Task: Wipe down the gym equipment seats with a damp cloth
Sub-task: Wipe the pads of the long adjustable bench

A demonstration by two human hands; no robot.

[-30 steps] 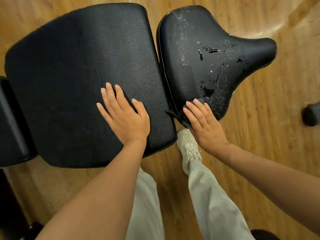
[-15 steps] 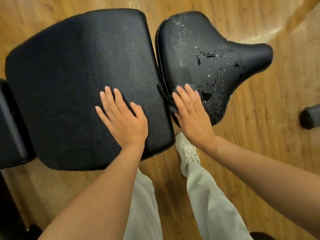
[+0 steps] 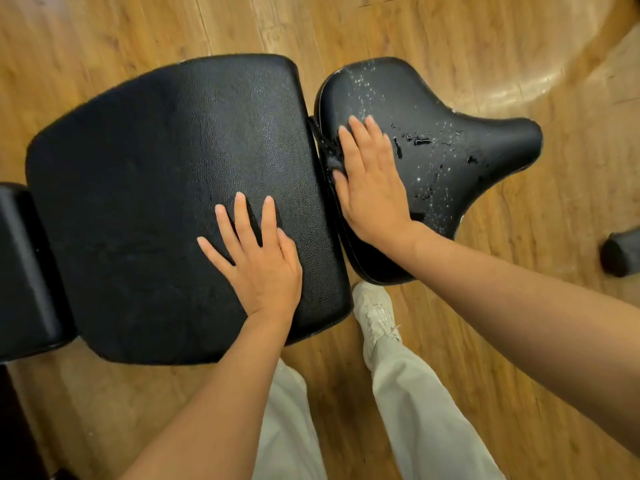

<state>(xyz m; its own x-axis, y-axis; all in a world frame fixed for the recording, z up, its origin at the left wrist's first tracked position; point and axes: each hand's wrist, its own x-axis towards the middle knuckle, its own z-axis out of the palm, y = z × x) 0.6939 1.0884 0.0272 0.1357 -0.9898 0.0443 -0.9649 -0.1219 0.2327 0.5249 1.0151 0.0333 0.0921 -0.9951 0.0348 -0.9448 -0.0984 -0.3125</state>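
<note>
A wide black padded seat (image 3: pixel 149 188) fills the left and middle of the head view. Beside it on the right is a smaller saddle-shaped black seat (image 3: pixel 460 157), speckled with water drops and small puddles. My left hand (image 3: pixel 256 261) rests flat on the wide seat with straight, spread fingers. My right hand (image 3: pixel 370 181) presses flat on the left part of the saddle seat, over a dark cloth (image 3: pixel 330 154). Only the cloth's edge shows, at the gap between the two seats.
Wooden floor (image 3: pixel 519 46) surrounds the seats. Another black pad (image 3: pixel 20 268) adjoins the wide seat at the far left. A black roller end (image 3: pixel 621 254) sits at the right edge. My pale trousers and a white shoe (image 3: pixel 375 313) stand below the seats.
My right hand slid with the cloth from the saddle seat's near edge up along its left side. My left hand stayed on the wide seat.
</note>
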